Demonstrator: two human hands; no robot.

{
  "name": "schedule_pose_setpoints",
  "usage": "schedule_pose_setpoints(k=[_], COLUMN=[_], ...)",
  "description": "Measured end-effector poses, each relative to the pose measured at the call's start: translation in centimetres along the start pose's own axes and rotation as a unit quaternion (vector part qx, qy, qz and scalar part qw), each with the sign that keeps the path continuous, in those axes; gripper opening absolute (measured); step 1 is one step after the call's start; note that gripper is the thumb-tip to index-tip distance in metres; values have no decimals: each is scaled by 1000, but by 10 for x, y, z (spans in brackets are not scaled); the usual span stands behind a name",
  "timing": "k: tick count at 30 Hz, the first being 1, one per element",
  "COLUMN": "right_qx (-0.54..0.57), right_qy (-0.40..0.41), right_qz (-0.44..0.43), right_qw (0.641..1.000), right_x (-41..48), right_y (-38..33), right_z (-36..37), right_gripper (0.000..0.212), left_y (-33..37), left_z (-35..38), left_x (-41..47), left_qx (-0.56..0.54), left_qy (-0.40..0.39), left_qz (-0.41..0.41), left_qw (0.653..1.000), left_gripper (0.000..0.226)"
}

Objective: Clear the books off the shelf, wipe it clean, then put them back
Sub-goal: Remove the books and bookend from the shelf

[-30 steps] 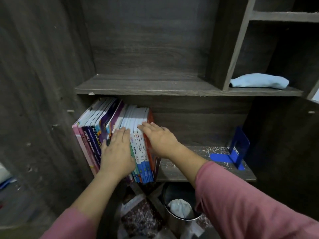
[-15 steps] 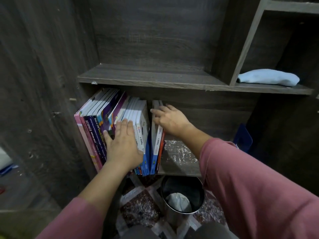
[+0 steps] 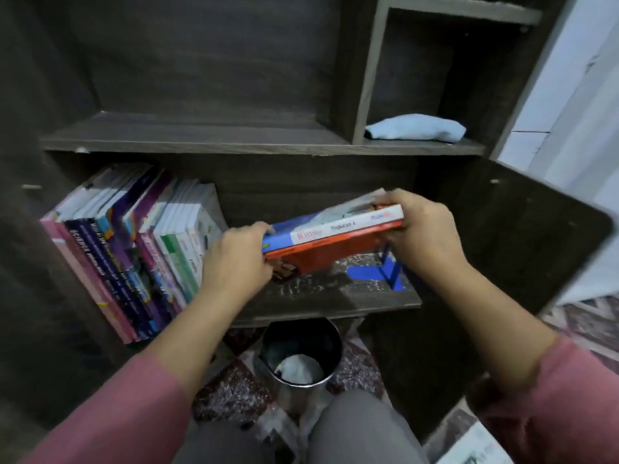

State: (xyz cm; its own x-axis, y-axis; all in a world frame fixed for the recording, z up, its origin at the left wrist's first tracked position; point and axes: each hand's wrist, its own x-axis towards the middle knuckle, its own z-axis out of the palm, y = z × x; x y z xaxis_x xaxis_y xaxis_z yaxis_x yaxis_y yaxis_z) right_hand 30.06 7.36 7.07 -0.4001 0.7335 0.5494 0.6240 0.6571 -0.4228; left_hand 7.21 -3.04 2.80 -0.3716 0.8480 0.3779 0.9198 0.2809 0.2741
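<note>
Two or three books (image 3: 330,239), blue, white and orange, lie flat in the air just above the lower shelf (image 3: 321,301). My left hand (image 3: 239,259) grips their left end and my right hand (image 3: 420,229) grips their right end. A row of several books (image 3: 134,249) leans against the left wall of the same shelf. The bare part of the shelf looks dusty and speckled. A light blue cloth (image 3: 415,127) lies folded in the small upper right compartment.
A blue metal bookend (image 3: 385,271) stands on the lower shelf under the held books. A steel bin (image 3: 299,356) with white paper in it stands on the patterned floor below the shelf. The upper shelf board (image 3: 187,137) spans above the books.
My right hand pulled a few books off the right end of the row and turned them flat. My left hand left the row and took hold of their other end.
</note>
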Motion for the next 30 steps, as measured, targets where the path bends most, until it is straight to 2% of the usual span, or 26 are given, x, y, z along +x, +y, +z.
schedule_pose_setpoints(k=[2, 4, 7, 9, 12, 15, 20, 24, 27, 30], right_qx=[8, -41, -183, -226, -163, -125, -150, -151, -211, -284], right_qy=[-29, -54, -136, -211, -272, -280, -254, -244, -247, -222], right_qz=[112, 169, 205, 206, 277, 344, 433, 475, 472, 444], right_qw=[993, 983, 952, 928, 907, 887, 852, 832, 820, 820], right_x=[-34, -67, -120, -153, -191, -227, -295, -337, -356, -365], right_y=[21, 35, 55, 70, 92, 114, 164, 205, 236, 268], right_z=[-27, -47, -73, -85, -99, -106, -99, -76, -60, -39], right_gripper=[29, 27, 31, 35, 21, 18, 25, 44, 51, 54], left_y=[31, 60, 125, 166, 222, 273, 327, 339, 337, 325], left_z=[-3, 0, 14, 26, 50, 81, 148, 212, 251, 276], left_x=[6, 4, -14, -30, -53, -79, -110, -128, -132, -139], left_qx=[44, 88, 134, 154, 151, 129, 92, 73, 73, 25], left_qy=[-46, -81, -124, -146, -186, -207, -268, -326, -348, -362], left_qz=[50, 127, 245, 319, 418, 502, 540, 545, 522, 461], left_qw=[997, 985, 952, 924, 876, 830, 792, 769, 775, 810], left_gripper=[37, 35, 33, 32, 28, 22, 26, 27, 29, 44])
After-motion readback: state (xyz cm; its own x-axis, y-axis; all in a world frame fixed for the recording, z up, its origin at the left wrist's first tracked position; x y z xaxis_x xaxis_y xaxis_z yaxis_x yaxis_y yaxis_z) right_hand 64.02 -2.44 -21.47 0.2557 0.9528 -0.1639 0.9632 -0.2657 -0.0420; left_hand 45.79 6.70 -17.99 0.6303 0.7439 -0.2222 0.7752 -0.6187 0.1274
